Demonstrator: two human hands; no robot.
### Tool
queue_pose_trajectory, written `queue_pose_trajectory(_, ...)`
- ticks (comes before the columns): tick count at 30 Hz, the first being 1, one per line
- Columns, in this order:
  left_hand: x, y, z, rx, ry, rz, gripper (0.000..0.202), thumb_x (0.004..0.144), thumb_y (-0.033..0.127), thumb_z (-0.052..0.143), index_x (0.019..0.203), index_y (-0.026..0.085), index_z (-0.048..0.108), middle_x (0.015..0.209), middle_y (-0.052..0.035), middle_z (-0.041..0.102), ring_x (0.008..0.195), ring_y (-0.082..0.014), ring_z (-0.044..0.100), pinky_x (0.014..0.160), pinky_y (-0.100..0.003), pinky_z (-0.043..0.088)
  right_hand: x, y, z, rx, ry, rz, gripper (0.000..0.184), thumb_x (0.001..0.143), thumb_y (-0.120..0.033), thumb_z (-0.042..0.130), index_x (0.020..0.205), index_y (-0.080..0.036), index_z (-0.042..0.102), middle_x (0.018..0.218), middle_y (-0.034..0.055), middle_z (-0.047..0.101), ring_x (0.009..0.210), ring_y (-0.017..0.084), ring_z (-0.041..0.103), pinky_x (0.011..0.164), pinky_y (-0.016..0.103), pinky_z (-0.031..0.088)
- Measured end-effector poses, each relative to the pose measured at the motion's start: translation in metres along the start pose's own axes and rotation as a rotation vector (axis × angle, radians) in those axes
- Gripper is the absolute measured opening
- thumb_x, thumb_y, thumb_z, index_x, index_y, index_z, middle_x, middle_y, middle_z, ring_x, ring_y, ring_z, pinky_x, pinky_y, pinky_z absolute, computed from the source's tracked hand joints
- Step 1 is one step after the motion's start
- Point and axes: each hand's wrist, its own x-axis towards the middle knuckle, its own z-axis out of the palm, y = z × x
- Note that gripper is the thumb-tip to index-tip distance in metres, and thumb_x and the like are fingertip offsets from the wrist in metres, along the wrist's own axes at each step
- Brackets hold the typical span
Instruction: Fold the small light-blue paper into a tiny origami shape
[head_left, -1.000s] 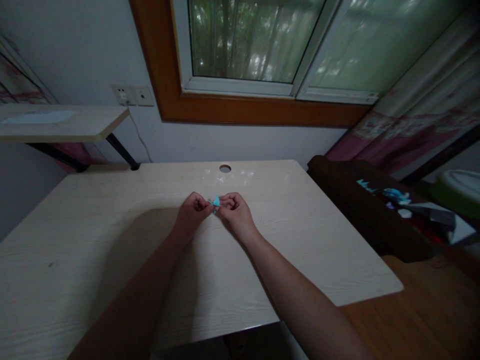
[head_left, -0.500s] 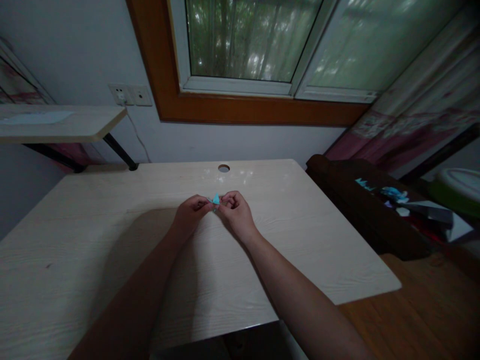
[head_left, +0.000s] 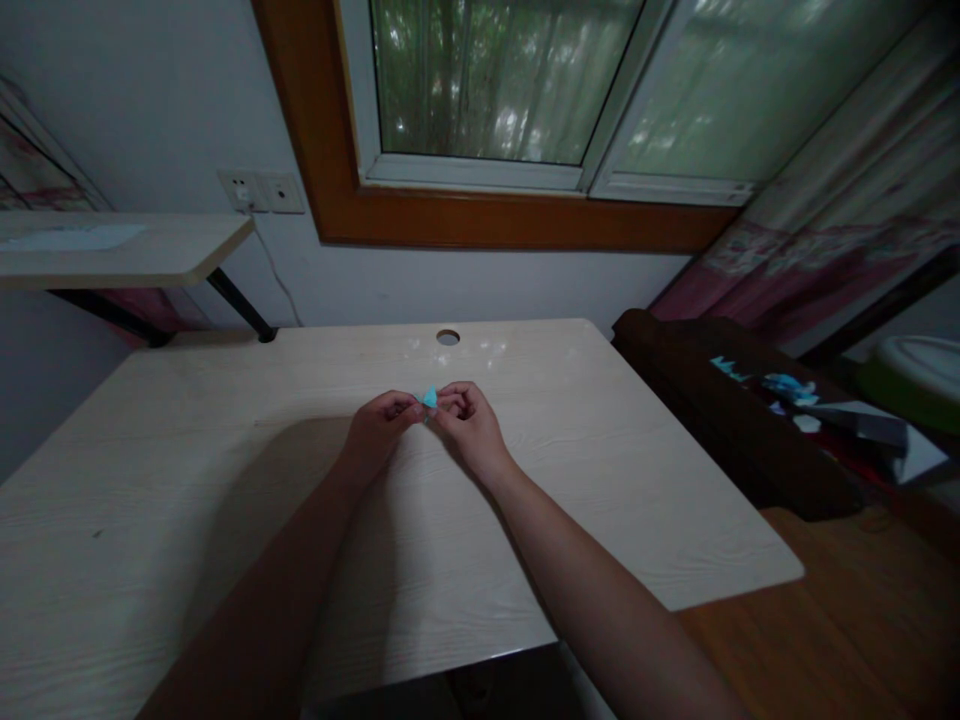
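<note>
A small folded piece of blue paper [head_left: 430, 398] is pinched between both my hands above the middle of a pale wooden desk [head_left: 225, 500]. My left hand [head_left: 379, 428] grips its left side with curled fingers. From the right, my right hand [head_left: 466, 424] holds the other side, fingers curled too. Most of the paper is hidden by my fingertips.
A round cable hole [head_left: 448, 337] lies at the desk's far edge. A side shelf [head_left: 120, 248] juts out at the left below wall sockets [head_left: 261, 190]. A dark wooden piece of furniture [head_left: 720, 420] with blue scraps and papers stands at the right, under a curtain.
Both hands with the paper have shifted slightly away from me; the grip looks the same.
</note>
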Motion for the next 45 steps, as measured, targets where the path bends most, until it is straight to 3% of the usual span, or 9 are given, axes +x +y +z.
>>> queue_pose_trajectory(4, 0.0000, 0.0027, 0.0007, -0.059, 0.031, -0.058, 0.025, 0.073, 0.040, 0.073, 0.083, 0.018, 0.069, 0.079, -0.0021, 0.072, 0.078, -0.0183, 0.066, 0.078, -0.030, 0.050, -0.0005, 0.0007, 0.0011, 0.063, -0.015, 0.049, 0.036, 0.070, -0.033, 0.078, 0.095, -0.023, 0.055, 0.082, -0.0019, 0.068, 0.060, 0.010, 0.053, 0.055, 0.023, 0.038)
queue_pose_trajectory(10, -0.0008, 0.0064, 0.0048, -0.160, 0.023, -0.074, 0.023, 0.072, 0.036, 0.075, 0.082, 0.017, 0.066, 0.078, -0.0015, 0.069, 0.075, -0.0159, 0.063, 0.075, -0.029, 0.049, 0.0000, -0.0001, 0.0010, 0.103, -0.017, 0.068, 0.032, 0.070, -0.031, 0.078, 0.090, -0.022, 0.054, 0.076, -0.0028, 0.067, 0.061, 0.011, 0.056, 0.057, 0.024, 0.039)
queue_pose_trajectory(14, -0.0005, 0.0045, 0.0060, -0.260, -0.011, -0.005, 0.037, 0.071, 0.029, 0.077, 0.103, 0.017, 0.063, 0.087, -0.0018, 0.066, 0.076, -0.0138, 0.062, 0.074, -0.028, 0.048, 0.0002, -0.0002, 0.0003, 0.067, -0.044, 0.050, 0.030, 0.071, -0.032, 0.077, 0.087, -0.022, 0.053, 0.074, -0.0032, 0.064, 0.065, 0.012, 0.057, 0.061, 0.024, 0.040)
queue_pose_trajectory(18, -0.0002, 0.0029, 0.0047, -0.221, -0.024, 0.033, 0.045, 0.073, 0.027, 0.076, 0.114, 0.018, 0.059, 0.091, -0.0024, 0.066, 0.078, -0.0136, 0.062, 0.072, -0.026, 0.048, -0.0009, 0.0004, 0.0005, -0.027, -0.090, 0.037, 0.028, 0.073, -0.034, 0.075, 0.083, -0.021, 0.052, 0.065, -0.0062, 0.055, 0.056, 0.010, 0.045, 0.054, 0.023, 0.032)
queue_pose_trajectory(24, -0.0009, 0.0024, 0.0028, -0.197, -0.024, 0.002, 0.036, 0.075, 0.029, 0.074, 0.107, 0.017, 0.062, 0.086, -0.0008, 0.066, 0.076, -0.0137, 0.062, 0.072, -0.026, 0.047, -0.0041, -0.0014, 0.0004, -0.115, -0.102, 0.007, 0.021, 0.075, -0.030, 0.070, 0.082, -0.021, 0.053, 0.065, -0.0062, 0.054, 0.054, 0.009, 0.037, 0.052, 0.023, 0.028)
queue_pose_trajectory(30, -0.0001, 0.0011, 0.0028, -0.219, -0.025, -0.012, 0.044, 0.072, 0.027, 0.075, 0.112, 0.019, 0.060, 0.080, 0.0019, 0.063, 0.074, -0.0123, 0.060, 0.072, -0.025, 0.045, -0.0056, -0.0066, 0.0000, -0.126, -0.087, -0.022, 0.016, 0.076, -0.027, 0.066, 0.081, -0.022, 0.051, 0.068, -0.0057, 0.056, 0.054, 0.010, 0.036, 0.054, 0.024, 0.030)
queue_pose_trajectory(34, -0.0009, 0.0027, 0.0039, -0.232, -0.039, -0.044, 0.048, 0.070, 0.026, 0.076, 0.114, 0.019, 0.060, 0.080, 0.0013, 0.065, 0.073, -0.0124, 0.059, 0.070, -0.025, 0.044, -0.0055, -0.0067, -0.0005, -0.110, -0.066, -0.031, 0.017, 0.077, -0.027, 0.065, 0.083, -0.022, 0.051, 0.076, -0.0035, 0.062, 0.058, 0.011, 0.042, 0.057, 0.024, 0.034)
queue_pose_trajectory(39, -0.0026, 0.0052, 0.0035, -0.249, -0.039, -0.079, 0.035, 0.068, 0.026, 0.076, 0.101, 0.018, 0.066, 0.075, 0.0012, 0.064, 0.070, -0.0122, 0.057, 0.067, -0.024, 0.043, -0.0042, -0.0047, -0.0007, -0.091, -0.034, -0.040, 0.013, 0.079, -0.026, 0.064, 0.088, -0.022, 0.056, 0.075, -0.0029, 0.060, 0.066, 0.013, 0.051, 0.063, 0.026, 0.040)
queue_pose_trajectory(45, -0.0002, -0.0029, 0.0016, -0.361, -0.030, -0.099, 0.025, 0.071, 0.026, 0.076, 0.093, 0.019, 0.066, 0.077, 0.0011, 0.066, 0.073, -0.0125, 0.060, 0.072, -0.025, 0.046, -0.0031, -0.0068, -0.0035, -0.204, -0.104, -0.102, 0.011, 0.084, -0.024, 0.061, 0.091, -0.022, 0.069, 0.089, 0.0026, 0.068, 0.079, 0.016, 0.060, 0.075, 0.030, 0.046)
